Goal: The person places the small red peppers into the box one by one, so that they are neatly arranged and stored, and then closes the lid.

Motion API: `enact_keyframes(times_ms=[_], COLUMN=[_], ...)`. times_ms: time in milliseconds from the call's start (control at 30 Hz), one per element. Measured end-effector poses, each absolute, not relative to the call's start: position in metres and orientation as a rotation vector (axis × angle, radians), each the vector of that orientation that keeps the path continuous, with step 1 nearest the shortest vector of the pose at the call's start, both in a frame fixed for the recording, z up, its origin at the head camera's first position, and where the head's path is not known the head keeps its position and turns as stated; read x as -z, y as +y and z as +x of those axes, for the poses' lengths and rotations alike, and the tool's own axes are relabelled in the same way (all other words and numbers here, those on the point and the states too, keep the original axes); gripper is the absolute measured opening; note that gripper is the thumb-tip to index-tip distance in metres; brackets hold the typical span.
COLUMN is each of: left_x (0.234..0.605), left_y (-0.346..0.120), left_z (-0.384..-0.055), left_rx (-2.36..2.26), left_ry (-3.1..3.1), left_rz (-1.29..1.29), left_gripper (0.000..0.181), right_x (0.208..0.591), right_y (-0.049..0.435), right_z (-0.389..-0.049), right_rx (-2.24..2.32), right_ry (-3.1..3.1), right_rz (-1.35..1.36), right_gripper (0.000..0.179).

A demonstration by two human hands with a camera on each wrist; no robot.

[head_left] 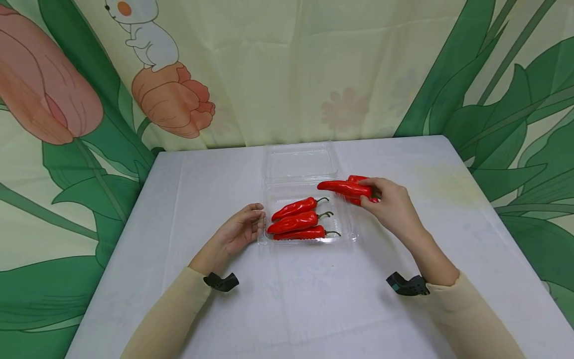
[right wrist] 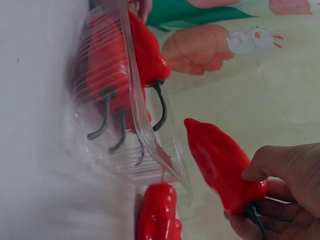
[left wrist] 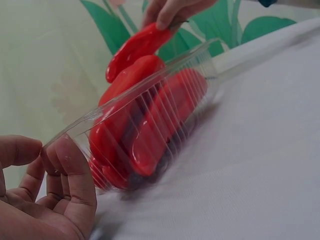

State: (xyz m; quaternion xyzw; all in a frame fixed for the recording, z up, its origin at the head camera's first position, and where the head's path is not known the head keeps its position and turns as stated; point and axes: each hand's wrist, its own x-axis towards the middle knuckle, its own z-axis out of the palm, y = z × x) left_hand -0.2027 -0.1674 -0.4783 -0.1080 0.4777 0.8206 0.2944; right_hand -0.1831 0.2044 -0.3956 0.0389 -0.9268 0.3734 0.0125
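A clear plastic clamshell container (head_left: 348, 219) lies on the table with several red peppers (head_left: 293, 223) in its tray, their green stems toward the right. At its left side my left hand (head_left: 242, 229) pinches the rim between thumb and fingers; the left wrist view shows this grip close up. My right hand (head_left: 394, 202) holds one red pepper (right wrist: 220, 165) near its stem end, tip pointing left, above the container's right edge. Below that held pepper, more red peppers (right wrist: 159, 215) lie just beside the container, partly hidden by the hand in the head view.
The container's lid (head_left: 301, 163) is folded back toward the far table edge. A white cloth covers the table (head_left: 287, 299). Behind it hangs a curtain (head_left: 269, 75) printed with flowers, leaves and a rabbit. Both wrists wear dark bands (head_left: 407, 284).
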Motion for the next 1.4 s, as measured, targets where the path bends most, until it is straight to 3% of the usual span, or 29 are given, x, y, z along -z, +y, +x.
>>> enact_keyframes(times_ms=[1400], left_x=[0.478], left_y=[-0.167], left_z=[-0.202], left_rx=[-2.176], left_ry=[1.3], left_rz=[-0.301], left_gripper=[0.015], right_x=[0.419], right_y=[0.139], right_z=[-0.199], right_rx=[-1.23], right_ry=[-2.986], right_rz=[0.607], right_gripper=[0.039])
